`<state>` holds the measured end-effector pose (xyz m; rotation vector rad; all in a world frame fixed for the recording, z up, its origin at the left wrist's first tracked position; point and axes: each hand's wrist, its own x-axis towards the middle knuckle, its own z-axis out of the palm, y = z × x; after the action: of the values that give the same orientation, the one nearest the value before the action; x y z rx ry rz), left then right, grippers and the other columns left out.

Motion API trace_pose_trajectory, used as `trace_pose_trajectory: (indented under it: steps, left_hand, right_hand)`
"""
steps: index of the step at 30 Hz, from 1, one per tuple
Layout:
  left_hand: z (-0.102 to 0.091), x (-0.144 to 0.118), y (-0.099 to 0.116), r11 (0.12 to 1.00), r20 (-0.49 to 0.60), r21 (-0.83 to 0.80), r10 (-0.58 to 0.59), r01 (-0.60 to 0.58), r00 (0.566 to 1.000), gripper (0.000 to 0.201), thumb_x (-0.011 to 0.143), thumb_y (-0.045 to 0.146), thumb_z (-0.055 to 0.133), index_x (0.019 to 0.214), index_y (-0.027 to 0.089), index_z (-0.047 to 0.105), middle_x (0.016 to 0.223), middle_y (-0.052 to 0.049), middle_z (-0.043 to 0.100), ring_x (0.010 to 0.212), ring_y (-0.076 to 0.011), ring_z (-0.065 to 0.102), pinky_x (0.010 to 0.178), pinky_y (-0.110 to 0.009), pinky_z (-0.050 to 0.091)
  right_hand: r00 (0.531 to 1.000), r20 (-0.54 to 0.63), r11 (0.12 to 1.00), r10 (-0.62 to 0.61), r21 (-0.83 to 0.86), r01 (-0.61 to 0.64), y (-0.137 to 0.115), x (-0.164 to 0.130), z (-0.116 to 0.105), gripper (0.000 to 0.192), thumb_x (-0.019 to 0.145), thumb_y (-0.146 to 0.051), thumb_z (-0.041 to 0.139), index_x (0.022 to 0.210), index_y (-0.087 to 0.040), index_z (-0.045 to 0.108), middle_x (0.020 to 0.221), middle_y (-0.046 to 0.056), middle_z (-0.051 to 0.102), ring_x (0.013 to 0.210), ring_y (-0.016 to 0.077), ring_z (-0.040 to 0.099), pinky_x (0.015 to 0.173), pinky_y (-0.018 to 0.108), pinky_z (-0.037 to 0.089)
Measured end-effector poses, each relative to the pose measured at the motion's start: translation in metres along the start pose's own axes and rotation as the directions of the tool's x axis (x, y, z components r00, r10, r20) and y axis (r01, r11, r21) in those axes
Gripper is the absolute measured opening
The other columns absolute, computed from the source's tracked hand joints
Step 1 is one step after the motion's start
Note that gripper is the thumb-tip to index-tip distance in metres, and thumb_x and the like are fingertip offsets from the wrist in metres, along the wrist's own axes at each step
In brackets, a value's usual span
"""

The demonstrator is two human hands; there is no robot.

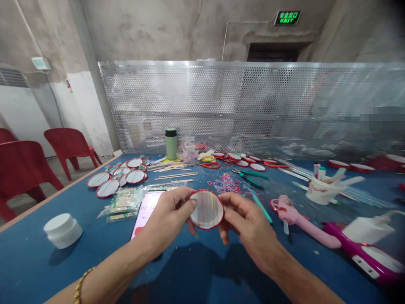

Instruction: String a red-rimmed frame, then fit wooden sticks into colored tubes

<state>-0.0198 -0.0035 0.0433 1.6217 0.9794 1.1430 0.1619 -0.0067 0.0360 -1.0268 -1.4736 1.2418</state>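
Blue table (38,266) (craft clutter), perforated metal screen (253,105), concrete walls (142,29)

The desk (38,270) is blue. The round lid (207,210) is white with a red rim. The bottle (171,144) is green. The chairs (71,147) are red.

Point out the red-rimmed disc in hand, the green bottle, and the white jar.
red-rimmed disc (207,210), head view, on its white face between both hands.
green bottle (171,146), head view, on its pale green body.
white jar (62,230), head view, on its lid's side.
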Motion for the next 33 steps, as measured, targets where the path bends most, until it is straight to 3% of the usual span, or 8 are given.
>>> trace_pose_trajectory:
  steps: [7,11,16,21,24,27,29,33]
  left_hand:
    - [-0.001,0.001,-0.001,1.0,0.001,-0.015,0.002,-0.002,1.0,0.022,0.088,0.033,0.052,0.076,0.016,0.06,0.063,0.0,0.062,0.048,-0.0125,0.058,0.054,-0.024,0.047]
    - [0.0,0.002,0.0,1.0,0.001,0.014,-0.013,0.013,1.0,0.023,0.089,0.034,0.051,0.077,0.016,0.06,0.059,0.001,0.06,0.048,-0.013,0.059,0.056,-0.025,0.046]
    - [0.005,-0.001,-0.003,0.993,0.01,0.114,-0.025,0.023,1.0,0.025,0.09,0.035,0.051,0.078,0.017,0.061,0.066,0.0,0.06,0.05,-0.0136,0.059,0.054,-0.025,0.047]
    - [0.006,-0.006,-0.007,0.915,-0.05,0.359,0.218,-0.185,0.975,0.023,0.096,0.027,0.047,0.086,0.019,0.065,0.072,-0.001,0.064,0.066,-0.0143,0.061,0.062,-0.024,0.046]
    - [0.004,-0.007,-0.01,0.772,-0.084,0.531,0.46,-0.35,0.884,0.019,0.096,0.017,0.047,0.098,0.02,0.066,0.088,-0.003,0.068,0.081,-0.0146,0.063,0.072,-0.024,0.048]
    - [0.004,-0.008,-0.013,0.61,-0.04,0.607,0.664,-0.51,0.746,0.023,0.093,0.005,0.047,0.105,0.019,0.062,0.103,-0.005,0.068,0.098,-0.0133,0.064,0.087,-0.023,0.049]
    - [0.004,-0.01,-0.016,0.53,-0.017,0.635,0.736,-0.562,0.676,0.025,0.092,0.001,0.047,0.106,0.018,0.059,0.109,-0.007,0.067,0.104,-0.0124,0.063,0.093,-0.023,0.049]
    - [0.003,-0.014,-0.02,0.401,0.061,0.682,0.802,-0.611,0.594,0.03,0.089,-0.003,0.048,0.11,0.017,0.056,0.119,-0.011,0.064,0.113,-0.0139,0.06,0.098,-0.025,0.049]
  right_hand:
    - [0.995,0.04,0.967,0.089,0.238,-0.096,0.006,0.002,-0.002,0.023,0.078,-0.033,0.067,0.093,-0.017,0.061,0.062,-0.004,0.058,0.043,0.0071,0.048,0.041,0.02,0.042]
    - [0.989,-0.086,0.939,0.12,0.333,-0.085,0.009,0.005,-0.007,0.027,0.074,-0.035,0.073,0.09,-0.017,0.061,0.055,-0.009,0.044,0.041,0.005,0.037,0.036,0.017,0.032]
    - [0.973,-0.2,0.993,-0.111,0.011,0.116,0.0,0.001,-0.012,0.032,0.083,-0.047,0.067,0.096,-0.019,0.065,0.066,-0.003,0.057,0.05,0.0082,0.048,0.044,0.02,0.039]
    - [0.969,-0.033,0.937,-0.245,-0.266,0.228,-0.002,-0.007,-0.012,0.028,0.092,-0.045,0.058,0.103,-0.021,0.066,0.073,0.0,0.062,0.057,0.0118,0.057,0.052,0.023,0.05]
    - [0.877,0.024,0.788,-0.48,-0.428,0.443,0.003,-0.007,-0.012,0.015,0.096,-0.031,0.055,0.101,-0.022,0.065,0.085,0.004,0.066,0.072,0.0146,0.065,0.066,0.025,0.056]
    - [0.672,0.098,0.504,-0.734,-0.584,0.636,0.007,-0.007,-0.015,0.018,0.095,-0.012,0.053,0.104,-0.023,0.063,0.096,0.006,0.068,0.089,0.0174,0.068,0.082,0.028,0.057]
    - [0.57,0.139,0.372,-0.81,-0.629,0.682,0.009,-0.007,-0.017,0.028,0.092,-0.005,0.052,0.111,-0.023,0.061,0.102,0.006,0.068,0.096,0.0174,0.068,0.087,0.028,0.056]
    - [0.506,0.177,0.283,-0.844,-0.656,0.7,0.011,-0.01,-0.018,0.035,0.091,-0.002,0.054,0.118,-0.023,0.059,0.109,0.008,0.067,0.102,0.0174,0.067,0.092,0.028,0.056]
